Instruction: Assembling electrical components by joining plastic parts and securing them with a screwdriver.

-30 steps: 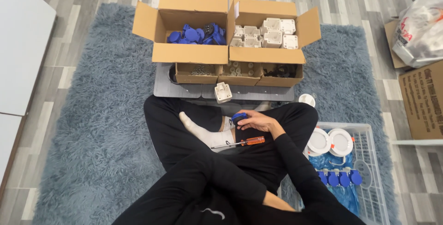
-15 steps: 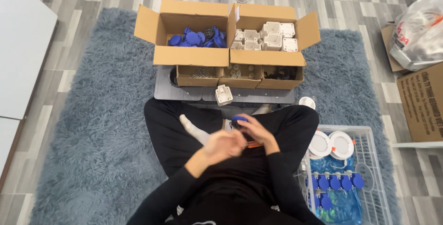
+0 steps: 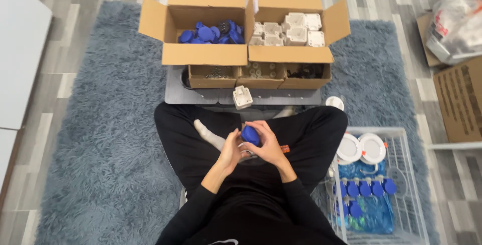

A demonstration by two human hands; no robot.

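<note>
1. The person sits cross-legged in black clothes on a shaggy grey-blue rug (image 3: 100, 139), with both hands brought together over the lap
2. A small rounded blue plastic part (image 3: 250, 135) sits between the two hands, just above the crossed legs
3. The left hand (image 3: 230, 150) is curled against the left side of the blue part, fingers closed on it
4. The right hand (image 3: 266, 144) wraps the blue part from the right and from above, grasping it as well
5. A small orange-handled tool (image 3: 284, 148) peeks out on the leg just beside the right hand; its tip is hidden
6. Ahead of the knees lies a flat grey board (image 3: 175, 92) bearing a small white square plastic box (image 3: 242, 97)
7. Beyond it stand two open brown cardboard boxes: the left cardboard box (image 3: 201, 54) holds blue parts, the right cardboard box (image 3: 291, 54) holds white square housings
8. A white wire basket (image 3: 401, 139) on the person's right holds round white discs and a row of blue caps
</note>
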